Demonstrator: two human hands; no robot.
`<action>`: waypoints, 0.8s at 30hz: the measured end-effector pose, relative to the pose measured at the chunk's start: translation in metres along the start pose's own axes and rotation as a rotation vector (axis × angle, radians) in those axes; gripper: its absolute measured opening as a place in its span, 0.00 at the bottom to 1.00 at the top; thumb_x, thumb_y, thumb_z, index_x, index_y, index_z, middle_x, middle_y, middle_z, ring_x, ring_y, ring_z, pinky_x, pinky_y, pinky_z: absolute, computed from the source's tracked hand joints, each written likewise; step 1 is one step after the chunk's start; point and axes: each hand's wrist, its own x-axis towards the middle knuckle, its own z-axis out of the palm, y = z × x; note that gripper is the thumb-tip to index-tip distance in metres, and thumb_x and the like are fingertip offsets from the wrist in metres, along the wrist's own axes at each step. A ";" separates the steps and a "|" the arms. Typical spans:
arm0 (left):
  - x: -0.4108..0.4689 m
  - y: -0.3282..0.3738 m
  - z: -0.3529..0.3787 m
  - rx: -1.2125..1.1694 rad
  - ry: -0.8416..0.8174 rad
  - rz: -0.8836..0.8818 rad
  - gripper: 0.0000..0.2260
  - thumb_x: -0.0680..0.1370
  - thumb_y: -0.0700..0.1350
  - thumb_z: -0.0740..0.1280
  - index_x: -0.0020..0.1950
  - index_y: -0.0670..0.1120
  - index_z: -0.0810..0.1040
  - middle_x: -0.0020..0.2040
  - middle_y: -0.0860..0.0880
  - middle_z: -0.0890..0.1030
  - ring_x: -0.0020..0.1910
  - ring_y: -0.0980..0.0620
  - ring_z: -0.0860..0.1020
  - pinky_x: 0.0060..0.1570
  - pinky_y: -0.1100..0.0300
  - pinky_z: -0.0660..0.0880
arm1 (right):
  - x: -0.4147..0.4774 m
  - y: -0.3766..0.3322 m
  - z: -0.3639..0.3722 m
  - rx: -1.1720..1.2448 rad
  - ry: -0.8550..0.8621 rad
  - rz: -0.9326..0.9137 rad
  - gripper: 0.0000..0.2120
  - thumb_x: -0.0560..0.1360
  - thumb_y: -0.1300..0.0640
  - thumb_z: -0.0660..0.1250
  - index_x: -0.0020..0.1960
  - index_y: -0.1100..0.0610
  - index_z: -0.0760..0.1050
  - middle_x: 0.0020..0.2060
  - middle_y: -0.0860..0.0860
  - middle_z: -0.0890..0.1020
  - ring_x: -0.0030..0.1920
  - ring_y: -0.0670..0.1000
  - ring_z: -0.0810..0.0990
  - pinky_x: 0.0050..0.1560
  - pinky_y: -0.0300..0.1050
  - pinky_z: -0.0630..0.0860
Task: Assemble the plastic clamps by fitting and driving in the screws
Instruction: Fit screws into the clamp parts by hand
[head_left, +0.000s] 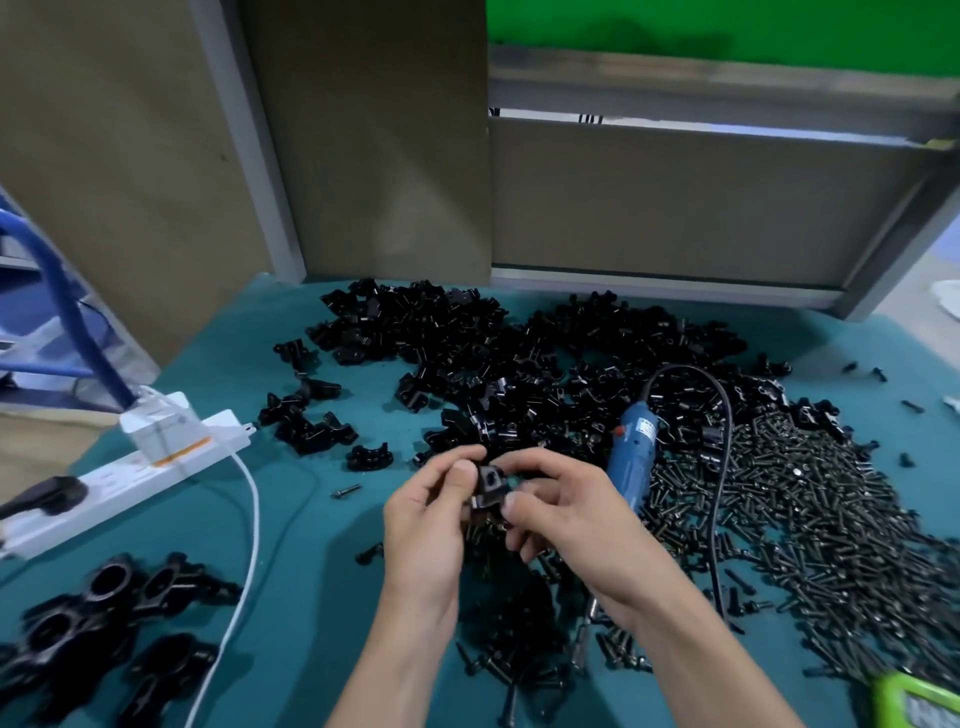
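Centrally, both the left hand (434, 512) and right hand (558, 506) pinch one black clamp (489, 488) above the teal table (311, 519).

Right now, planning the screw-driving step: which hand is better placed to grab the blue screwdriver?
Likely right. The blue screwdriver lies beside the right hand, on its side of the clamp both hands pinch; the left hand must cross over.

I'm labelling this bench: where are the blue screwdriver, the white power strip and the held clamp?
blue screwdriver (631, 462): head view, mid body.
white power strip (119, 478): head view, top face.
held clamp (490, 480): head view, its front face.
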 end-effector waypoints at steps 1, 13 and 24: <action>-0.002 -0.003 -0.003 0.116 0.006 0.000 0.13 0.84 0.44 0.65 0.47 0.56 0.87 0.41 0.49 0.86 0.39 0.54 0.83 0.41 0.58 0.80 | 0.000 0.001 0.005 -0.007 0.067 0.001 0.11 0.78 0.65 0.70 0.56 0.54 0.83 0.34 0.55 0.82 0.35 0.53 0.81 0.34 0.45 0.77; -0.023 0.005 -0.033 0.479 -0.125 0.188 0.18 0.77 0.39 0.74 0.54 0.63 0.83 0.49 0.61 0.87 0.51 0.62 0.84 0.49 0.65 0.79 | 0.002 0.010 0.038 0.055 0.254 0.060 0.15 0.81 0.48 0.68 0.37 0.48 0.85 0.27 0.50 0.79 0.28 0.48 0.74 0.29 0.39 0.70; -0.039 -0.012 0.005 -0.120 -0.068 -0.162 0.10 0.83 0.45 0.65 0.57 0.52 0.86 0.52 0.44 0.87 0.46 0.48 0.85 0.44 0.56 0.83 | -0.025 0.025 0.026 0.213 0.193 0.113 0.09 0.82 0.62 0.67 0.59 0.58 0.83 0.45 0.60 0.88 0.46 0.59 0.87 0.50 0.54 0.85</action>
